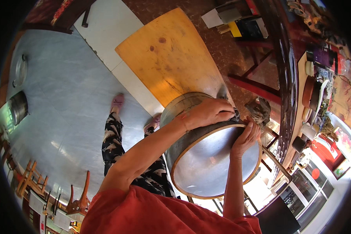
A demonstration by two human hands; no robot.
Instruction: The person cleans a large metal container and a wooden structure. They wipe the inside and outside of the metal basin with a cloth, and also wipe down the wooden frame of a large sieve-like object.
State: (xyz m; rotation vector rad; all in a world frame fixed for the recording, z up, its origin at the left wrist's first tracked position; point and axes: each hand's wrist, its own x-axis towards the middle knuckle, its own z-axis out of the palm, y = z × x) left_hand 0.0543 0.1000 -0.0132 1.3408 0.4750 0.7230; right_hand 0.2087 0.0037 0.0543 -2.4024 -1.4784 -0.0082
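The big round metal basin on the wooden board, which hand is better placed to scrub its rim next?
Probably the left hand: it rests on the round metal basin's rim with a dark grey scrubbing pad under its fingers. The right hand lies open against the inner wall, holding nothing visible.

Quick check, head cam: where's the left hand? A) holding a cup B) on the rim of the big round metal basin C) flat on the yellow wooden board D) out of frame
B: the left hand lies over the top rim of the round metal basin, with the right hand on the rim just beside it; the yellow wooden board beyond is untouched.
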